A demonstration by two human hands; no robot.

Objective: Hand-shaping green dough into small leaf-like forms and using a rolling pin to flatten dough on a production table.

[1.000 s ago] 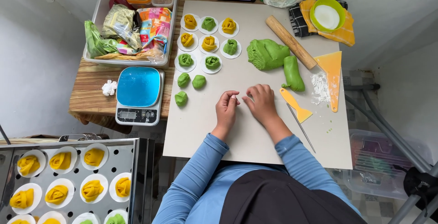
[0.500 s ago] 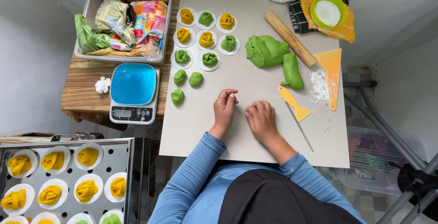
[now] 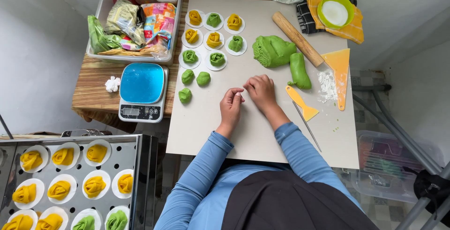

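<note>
Both my hands meet at the middle of the white board (image 3: 211,127). My left hand (image 3: 230,108) pinches a small white piece (image 3: 238,97) at its fingertips. My right hand (image 3: 261,91) has bent fingers, and their tips close on the same piece from the right. Three green dough balls (image 3: 187,76) lie to the left of my hands. Behind my right hand sit a large green dough lump (image 3: 274,51) and a green dough log (image 3: 298,70). Rose-shaped yellow and green buns (image 3: 214,39) on white paper discs stand in rows at the far side.
On the right lie a rolling pin (image 3: 297,37), an orange scraper (image 3: 340,73), a small yellow scraper (image 3: 302,104), a thin skewer (image 3: 307,127) and some flour (image 3: 326,84). A blue-topped scale (image 3: 142,91) and a bin of packets (image 3: 133,23) stand on the left. A steamer tray (image 3: 136,164) of buns is at the lower left.
My hands stay together on the board over the small white piece. The right hand drew back toward me and then returned beside the left fingertips. The camera view shifted slightly.
</note>
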